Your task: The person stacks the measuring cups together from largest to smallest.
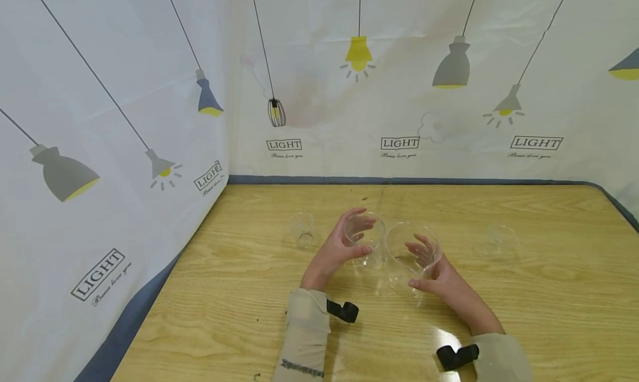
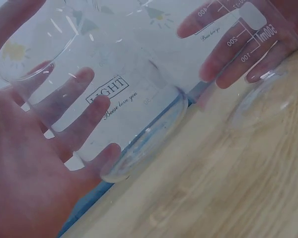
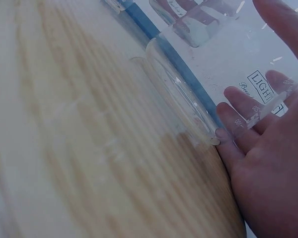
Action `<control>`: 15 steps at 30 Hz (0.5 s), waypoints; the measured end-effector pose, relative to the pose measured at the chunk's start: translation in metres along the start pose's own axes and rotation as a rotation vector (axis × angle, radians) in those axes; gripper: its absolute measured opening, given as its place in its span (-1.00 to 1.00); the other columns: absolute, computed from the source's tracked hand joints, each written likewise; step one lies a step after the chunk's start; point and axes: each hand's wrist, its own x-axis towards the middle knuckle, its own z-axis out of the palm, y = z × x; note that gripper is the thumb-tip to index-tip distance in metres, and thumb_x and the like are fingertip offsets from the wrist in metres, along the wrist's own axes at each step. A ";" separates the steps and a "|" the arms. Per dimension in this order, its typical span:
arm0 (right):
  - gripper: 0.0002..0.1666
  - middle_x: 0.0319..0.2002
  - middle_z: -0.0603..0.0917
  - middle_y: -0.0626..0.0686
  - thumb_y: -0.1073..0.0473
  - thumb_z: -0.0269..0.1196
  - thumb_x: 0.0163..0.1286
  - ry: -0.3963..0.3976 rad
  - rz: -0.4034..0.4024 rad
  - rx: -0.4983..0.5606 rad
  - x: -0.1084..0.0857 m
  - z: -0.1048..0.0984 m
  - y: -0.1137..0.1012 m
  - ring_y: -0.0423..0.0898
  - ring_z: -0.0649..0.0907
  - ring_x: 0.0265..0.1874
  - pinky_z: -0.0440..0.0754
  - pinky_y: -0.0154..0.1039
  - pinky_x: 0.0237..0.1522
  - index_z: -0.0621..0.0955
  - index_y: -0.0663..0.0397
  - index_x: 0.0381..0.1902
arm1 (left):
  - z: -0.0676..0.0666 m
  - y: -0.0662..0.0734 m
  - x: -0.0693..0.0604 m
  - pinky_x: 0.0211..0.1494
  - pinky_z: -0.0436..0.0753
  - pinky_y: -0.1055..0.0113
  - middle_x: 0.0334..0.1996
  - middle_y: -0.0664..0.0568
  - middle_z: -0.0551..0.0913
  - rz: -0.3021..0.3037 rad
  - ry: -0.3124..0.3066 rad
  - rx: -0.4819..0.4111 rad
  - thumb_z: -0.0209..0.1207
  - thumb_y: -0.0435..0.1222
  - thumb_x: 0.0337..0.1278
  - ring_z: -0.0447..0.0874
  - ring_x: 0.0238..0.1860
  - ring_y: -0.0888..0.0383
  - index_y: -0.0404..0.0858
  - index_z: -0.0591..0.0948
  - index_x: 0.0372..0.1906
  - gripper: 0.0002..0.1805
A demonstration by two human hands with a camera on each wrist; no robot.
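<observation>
Left hand (image 1: 340, 244) grips the small beaker (image 1: 360, 239), just left of the big beaker (image 1: 399, 257); the right hand (image 1: 439, 274), nearer that one, grasps it from its right. Both mouths face up, long axes roughly upright.

On or just over the counter (image 1: 224, 326), cannot tell which: left beaker (image 1: 363, 239) just beside right beaker (image 1: 404, 260). Around the left beaker's left side, left grip (image 1: 340, 246); around the right beaker's right side, right grip (image 1: 439, 275). On the counter, left of the left grip, 1 vessel (image 1: 302, 230); right of the right grip, 1 further vessel (image 1: 501, 240). Behind the counter and along its left, cloth (image 1: 319, 166).
</observation>
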 end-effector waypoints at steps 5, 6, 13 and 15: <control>0.02 0.29 0.09 0.31 0.48 0.22 0.08 0.004 0.002 0.017 0.000 0.000 0.000 0.22 0.05 0.26 0.13 -0.59 0.09 -0.10 0.10 0.36 | 0.001 0.003 0.001 0.27 0.00 -0.06 0.23 -0.21 0.24 -0.003 -0.002 0.014 0.25 -0.22 -0.01 0.14 0.24 -0.17 -0.04 0.07 0.31 -0.19; 0.02 0.28 0.09 0.32 0.48 0.22 0.08 0.003 -0.001 0.017 0.000 0.000 0.001 0.23 0.05 0.26 0.13 -0.59 0.09 -0.10 0.11 0.36 | 0.001 0.004 0.001 0.27 0.00 -0.06 0.23 -0.21 0.24 -0.001 0.000 0.015 0.25 -0.23 -0.02 0.14 0.24 -0.18 -0.03 0.08 0.31 -0.19; 0.03 0.27 0.10 0.35 0.48 0.23 0.07 0.008 -0.004 0.018 0.000 0.001 0.001 0.24 0.05 0.25 0.14 -0.59 0.08 -0.10 0.14 0.36 | 0.003 0.009 0.001 0.27 -0.01 -0.08 0.22 -0.20 0.25 0.010 0.012 0.011 0.25 -0.27 -0.01 0.15 0.24 -0.15 -0.01 0.09 0.30 -0.21; 0.03 0.26 0.10 0.37 0.50 0.23 0.06 0.009 -0.015 0.023 0.001 0.001 0.001 0.25 0.06 0.25 0.14 -0.58 0.09 -0.10 0.17 0.35 | 0.002 0.007 0.002 0.27 0.01 -0.07 0.22 -0.18 0.26 0.012 0.016 0.016 0.26 -0.24 -0.03 0.16 0.24 -0.13 0.01 0.10 0.30 -0.21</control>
